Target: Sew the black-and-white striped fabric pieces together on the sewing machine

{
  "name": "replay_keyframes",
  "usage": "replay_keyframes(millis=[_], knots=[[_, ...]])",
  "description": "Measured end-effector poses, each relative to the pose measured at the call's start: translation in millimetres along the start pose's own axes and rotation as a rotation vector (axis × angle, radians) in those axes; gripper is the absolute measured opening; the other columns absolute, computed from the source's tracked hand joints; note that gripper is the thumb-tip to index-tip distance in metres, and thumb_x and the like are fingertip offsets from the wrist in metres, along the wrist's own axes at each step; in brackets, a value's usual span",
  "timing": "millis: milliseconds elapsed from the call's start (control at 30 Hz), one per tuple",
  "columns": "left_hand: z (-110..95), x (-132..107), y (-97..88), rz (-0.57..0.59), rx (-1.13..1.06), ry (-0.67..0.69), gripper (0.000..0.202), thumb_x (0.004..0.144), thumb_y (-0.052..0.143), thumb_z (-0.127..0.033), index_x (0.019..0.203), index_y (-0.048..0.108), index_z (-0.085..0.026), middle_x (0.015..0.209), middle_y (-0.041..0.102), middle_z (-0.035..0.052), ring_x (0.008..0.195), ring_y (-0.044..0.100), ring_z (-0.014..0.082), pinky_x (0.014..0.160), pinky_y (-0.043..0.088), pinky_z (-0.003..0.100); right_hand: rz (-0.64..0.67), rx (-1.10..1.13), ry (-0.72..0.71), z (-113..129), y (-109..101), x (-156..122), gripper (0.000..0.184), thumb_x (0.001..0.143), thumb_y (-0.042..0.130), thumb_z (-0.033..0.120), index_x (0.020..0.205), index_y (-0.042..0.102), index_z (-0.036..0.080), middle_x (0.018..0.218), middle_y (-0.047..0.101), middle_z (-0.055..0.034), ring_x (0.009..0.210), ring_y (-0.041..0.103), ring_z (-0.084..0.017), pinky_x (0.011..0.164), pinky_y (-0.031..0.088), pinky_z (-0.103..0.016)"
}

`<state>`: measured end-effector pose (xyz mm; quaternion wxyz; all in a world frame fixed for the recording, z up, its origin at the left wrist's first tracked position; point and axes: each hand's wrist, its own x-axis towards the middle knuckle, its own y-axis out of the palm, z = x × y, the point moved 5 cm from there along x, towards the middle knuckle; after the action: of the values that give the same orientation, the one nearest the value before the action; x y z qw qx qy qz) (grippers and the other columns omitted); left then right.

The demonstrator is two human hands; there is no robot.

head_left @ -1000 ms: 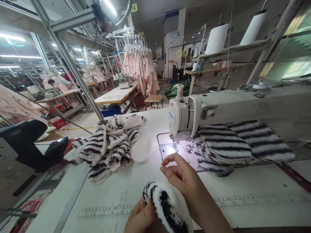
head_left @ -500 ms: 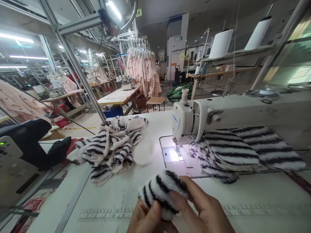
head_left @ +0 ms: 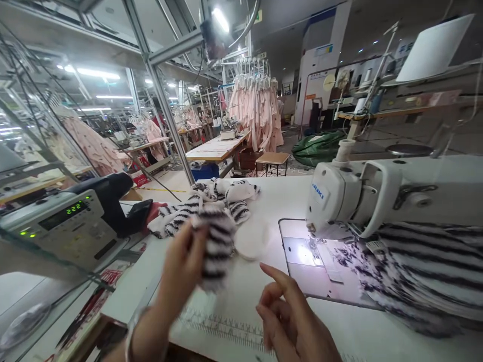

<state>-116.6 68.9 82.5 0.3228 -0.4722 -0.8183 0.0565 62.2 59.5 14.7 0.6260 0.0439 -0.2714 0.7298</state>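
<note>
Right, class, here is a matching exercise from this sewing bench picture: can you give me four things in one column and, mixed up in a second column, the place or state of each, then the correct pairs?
Things
1. striped piece
2. white round pad
3. sewing machine
4. control box

Place or state
A. shows green digits
B. lies flat on the table beside the striped heap
C. held up in the left hand
D. lights the plate under its needle

Pairs: 1-C, 2-B, 3-D, 4-A
</note>
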Motion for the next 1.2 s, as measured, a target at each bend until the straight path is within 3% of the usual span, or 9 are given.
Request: replay_keyframes(millis=[100,200,333,533,667,800,967,1067,1200], knots=[[3,85,-14.8,0.033,0.253,0.144,0.037,0.093,0.037,-0.045,0.098,0.06,-0.016,0.079,0.065,0.0023,0.071,0.059,0.0171,0.06,0.046,0.023,0.145,-0.393,-0.265,-8,4,25,0.019,0.09,0.041,0.014,0.1,0.056,0.021,0.09,0.062,-0.0032,0.083,0.062,-0.013,0.068,0.053,-0.025],[13,151,-8.2,0.066,0.382,0.166,0.034,0.09,0.043,-0.04,0.092,0.063,-0.013,0.077,0.066,0.0049,0.073,0.06,0.0196,0.064,0.046,0.026,0.194,-0.57,-0.262,-23,12,54,0.016,0.081,0.051,0.004,0.08,0.06,0.017,0.085,0.062,-0.0059,0.089,0.059,-0.02,0.073,0.052,-0.035],[12,173,14.7,0.02,0.547,0.252,0.026,0.078,0.061,-0.025,0.099,0.065,-0.01,0.1,0.065,0.0141,0.097,0.057,0.0288,0.087,0.043,0.039,0.23,-0.641,-0.2,-29,24,80,0.016,0.083,0.056,0.008,0.069,0.056,0.015,0.073,0.059,0.0003,0.077,0.058,-0.014,0.069,0.05,-0.031],[-16,140,48.7,0.123,0.562,0.443,0.021,0.084,0.055,-0.025,0.099,0.069,-0.019,0.099,0.068,0.0056,0.091,0.062,0.0212,0.083,0.047,0.031,0.254,-0.561,-0.136,-23,9,112,0.027,0.091,0.051,0.029,0.068,0.057,0.016,0.058,0.055,0.0057,0.05,0.051,-0.006,0.051,0.044,-0.022],[-40,126,49.9,0.116,0.532,0.503,0.022,0.086,0.052,-0.023,0.1,0.068,-0.018,0.1,0.069,0.0053,0.091,0.063,0.02,0.082,0.047,0.029,0.117,-0.455,-0.224,-2,-29,111,0.023,0.093,0.041,0.021,0.091,0.064,0.017,0.086,0.07,-0.0025,0.076,0.064,-0.012,0.071,0.05,-0.026],[-54,94,51.2,0.166,0.494,0.608,0.021,0.089,0.05,-0.023,0.099,0.067,-0.018,0.099,0.069,0.0049,0.089,0.064,0.0194,0.081,0.048,0.029,0.127,-0.456,-0.447,-1,-70,53,0.026,0.09,0.043,0.013,0.103,0.064,0.018,0.115,0.065,-0.0064,0.111,0.058,-0.014,0.097,0.046,-0.028],[-39,7,92.8,0.605,0.339,0.732,0.021,0.092,0.047,-0.021,0.105,0.064,-0.018,0.11,0.066,0.0083,0.098,0.064,0.019,0.087,0.051,0.03,0.248,-0.729,-0.533,-29,-106,-34,0.026,0.086,0.053,0.014,0.109,0.062,0.021,0.12,0.064,-0.0032,0.116,0.056,-0.016,0.094,0.05,-0.027],[-28,-49,123.5,0.882,0.277,0.831,0.023,0.09,0.052,-0.02,0.11,0.061,-0.016,0.118,0.063,0.0131,0.107,0.061,0.0238,0.091,0.052,0.035,0.037,-0.821,-0.442,-22,-148,-51,0.024,0.087,0.053,0.023,0.109,0.062,0.025,0.111,0.067,0.0003,0.108,0.06,-0.015,0.091,0.05,-0.023],[-25,-78,143.6,0.903,0.214,0.887,0.03,0.087,0.053,-0.014,0.116,0.053,-0.014,0.118,0.061,0.0158,0.107,0.059,0.0268,0.088,0.054,0.042,-0.35,-0.912,-0.239,0,-211,-33,0.018,0.089,0.051,0.033,0.102,0.064,0.03,0.103,0.063,0.0003,0.096,0.06,-0.016,0.088,0.048,-0.028]])
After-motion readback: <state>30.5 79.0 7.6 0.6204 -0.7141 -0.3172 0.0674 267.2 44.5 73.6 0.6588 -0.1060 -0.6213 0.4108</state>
